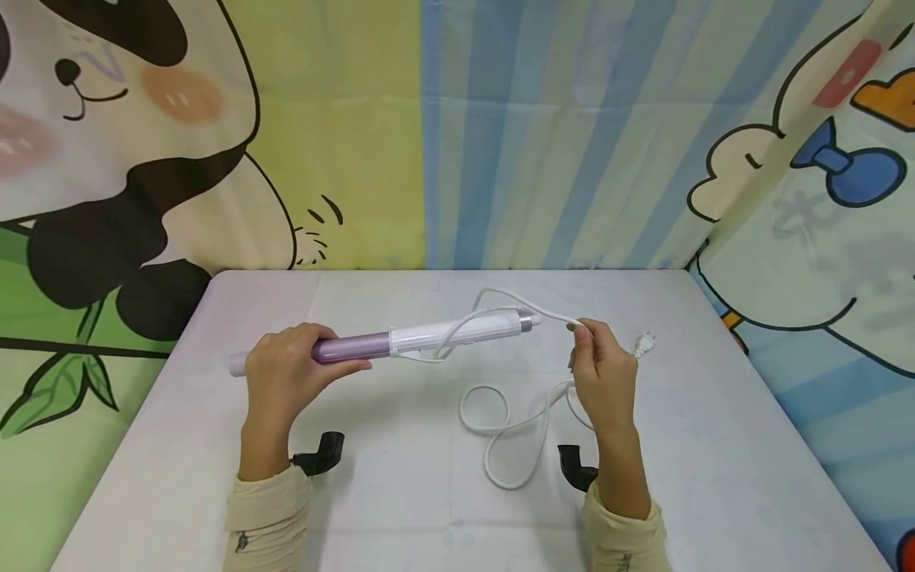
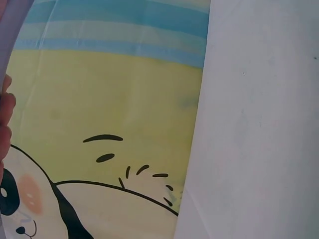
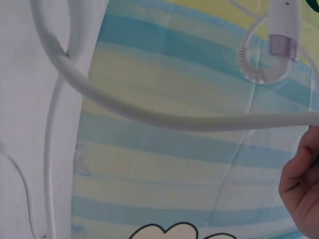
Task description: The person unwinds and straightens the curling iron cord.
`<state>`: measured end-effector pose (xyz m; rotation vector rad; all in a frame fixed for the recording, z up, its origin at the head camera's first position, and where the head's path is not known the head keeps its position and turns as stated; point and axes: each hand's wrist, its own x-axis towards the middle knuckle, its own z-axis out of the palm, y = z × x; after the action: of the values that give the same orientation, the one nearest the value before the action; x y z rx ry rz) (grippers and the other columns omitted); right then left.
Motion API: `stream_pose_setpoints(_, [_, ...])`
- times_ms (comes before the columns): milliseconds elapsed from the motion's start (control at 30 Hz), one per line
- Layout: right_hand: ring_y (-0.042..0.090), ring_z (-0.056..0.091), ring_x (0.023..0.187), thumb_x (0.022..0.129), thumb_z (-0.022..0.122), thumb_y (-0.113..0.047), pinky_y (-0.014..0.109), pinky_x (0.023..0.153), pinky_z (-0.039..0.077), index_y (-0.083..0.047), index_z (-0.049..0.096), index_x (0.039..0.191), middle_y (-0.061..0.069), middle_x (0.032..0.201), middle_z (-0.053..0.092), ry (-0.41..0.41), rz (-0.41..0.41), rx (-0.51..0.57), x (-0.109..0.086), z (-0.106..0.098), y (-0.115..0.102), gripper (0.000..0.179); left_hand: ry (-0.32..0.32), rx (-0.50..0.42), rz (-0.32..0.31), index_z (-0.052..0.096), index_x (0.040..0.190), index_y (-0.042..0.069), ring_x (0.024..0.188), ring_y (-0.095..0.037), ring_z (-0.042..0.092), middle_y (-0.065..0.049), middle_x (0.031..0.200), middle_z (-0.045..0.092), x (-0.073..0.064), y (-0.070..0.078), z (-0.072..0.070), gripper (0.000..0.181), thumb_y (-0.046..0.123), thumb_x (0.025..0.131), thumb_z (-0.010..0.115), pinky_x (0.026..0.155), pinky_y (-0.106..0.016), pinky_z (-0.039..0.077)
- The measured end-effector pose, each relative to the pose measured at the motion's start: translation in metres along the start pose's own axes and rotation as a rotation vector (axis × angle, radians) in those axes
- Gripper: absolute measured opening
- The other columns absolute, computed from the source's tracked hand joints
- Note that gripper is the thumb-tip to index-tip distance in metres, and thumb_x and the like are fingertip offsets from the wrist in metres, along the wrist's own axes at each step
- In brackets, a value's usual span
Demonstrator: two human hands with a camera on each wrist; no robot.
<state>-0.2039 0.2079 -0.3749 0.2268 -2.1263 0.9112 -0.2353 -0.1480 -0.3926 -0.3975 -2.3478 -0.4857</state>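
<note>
A long hair styling iron, white at the cord end and purple toward the other, is held above the table, roughly level. My left hand grips its purple part, with fingers over it and the thumb along the near side. A white cord comes from the white end and loops around the white handle. Between thumb and fingers, my right hand pinches this cord. In the right wrist view the cord runs taut-looking to the fingers, and the iron's cord end hangs behind.
Loose loops of cord lie on the white table. The white plug sits just beyond my right hand. Black wrist mounts stick out by both wrists. A printed curtain stands behind the table.
</note>
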Motion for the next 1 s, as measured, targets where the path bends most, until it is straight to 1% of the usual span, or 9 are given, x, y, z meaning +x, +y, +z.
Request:
stream_pose_setpoints(167, [-0.008,0.039,0.044,0.094,0.047,-0.010,0.017,0.040,0.032,0.006,0.062,0.091,0.009,0.050,0.054,0.013,0.125,-0.052,0.002,-0.002,0.015,0.022,0.024,-0.082,0.042,0.065,0.075,0.009,0.053,-0.018,0.053,-0.005,0.067,0.066,0.000,0.001,-0.001,0.079,0.083,0.062,0.041,0.053,-0.032,0.035])
stream_pose_setpoints(300, [-0.002,0.042,0.044,0.096,0.045,-0.016,0.021,0.041,0.033,0.004,0.063,0.094,0.010,0.053,0.056,-0.052,0.232,-0.121,0.001,0.007,0.033,0.026,0.073,-0.129,0.041,0.066,0.075,0.007,0.054,-0.020,0.053,-0.006,0.068,0.066,0.001,0.003,-0.002,0.078,0.081,0.063,0.045,0.053,-0.033,0.035])
stream_pose_setpoints(433, [0.015,0.055,0.049,0.097,0.043,-0.021,0.029,0.047,0.042,0.002,0.062,0.102,0.011,0.063,0.063,-0.223,0.279,-0.221,-0.006,0.021,0.047,0.030,0.163,-0.144,-0.015,0.065,0.076,0.004,0.053,-0.026,0.055,-0.011,0.067,0.066,0.002,0.007,-0.003,0.078,0.079,0.064,0.048,0.054,-0.037,0.036])
stream_pose_setpoints(533, [0.030,0.064,0.068,0.097,0.043,-0.022,0.041,0.059,0.050,0.001,0.060,0.112,0.015,0.081,0.067,-0.405,0.218,-0.312,-0.010,0.029,0.046,0.032,0.231,-0.096,-0.075,0.065,0.078,0.001,0.055,-0.029,0.057,-0.015,0.067,0.065,0.003,0.011,-0.002,0.081,0.079,0.066,0.047,0.055,-0.039,0.037])
stream_pose_setpoints(633, [0.040,0.059,0.095,0.096,0.044,-0.029,0.052,0.075,0.047,-0.005,0.053,0.126,0.020,0.110,0.062,-0.616,0.133,-0.404,-0.014,0.033,0.036,0.040,0.285,-0.038,-0.130,0.064,0.079,0.000,0.057,-0.031,0.057,-0.017,0.068,0.065,0.004,0.013,-0.001,0.081,0.079,0.066,0.050,0.055,-0.040,0.036])
stream_pose_setpoints(700, [0.043,0.053,0.107,0.095,0.046,-0.034,0.058,0.082,0.042,-0.008,0.047,0.132,0.021,0.123,0.055,-0.758,0.090,-0.388,-0.015,0.033,0.027,0.045,0.302,-0.012,-0.153,0.064,0.080,0.000,0.058,-0.031,0.058,-0.018,0.069,0.065,0.004,0.013,0.000,0.078,0.075,0.064,0.058,0.055,-0.041,0.036])
stream_pose_setpoints(800, [0.040,0.047,0.119,0.093,0.047,-0.041,0.059,0.093,0.035,-0.009,0.046,0.133,0.017,0.131,0.050,-0.956,0.109,-0.261,-0.017,0.032,0.010,0.052,0.296,0.011,-0.170,0.064,0.083,0.000,0.060,-0.032,0.058,-0.018,0.071,0.066,0.005,0.013,0.000,0.075,0.072,0.063,0.062,0.056,-0.041,0.036])
stream_pose_setpoints(900, [0.034,0.048,0.120,0.091,0.049,-0.043,0.052,0.098,0.035,-0.005,0.053,0.126,0.014,0.126,0.056,-1.039,0.151,-0.152,-0.016,0.030,-0.004,0.052,0.282,0.020,-0.174,0.064,0.084,0.000,0.061,-0.032,0.059,-0.019,0.073,0.066,0.005,0.013,-0.001,0.078,0.075,0.064,0.057,0.056,-0.040,0.036])
stream_pose_setpoints(1000, [0.035,0.051,0.117,0.091,0.048,-0.046,0.049,0.096,0.039,0.000,0.053,0.125,0.017,0.123,0.057,-0.974,0.166,-0.199,-0.012,0.023,-0.010,0.057,0.286,0.003,-0.165,0.064,0.084,0.000,0.061,-0.032,0.058,-0.019,0.073,0.066,0.005,0.013,-0.001,0.081,0.078,0.066,0.051,0.056,-0.040,0.036])
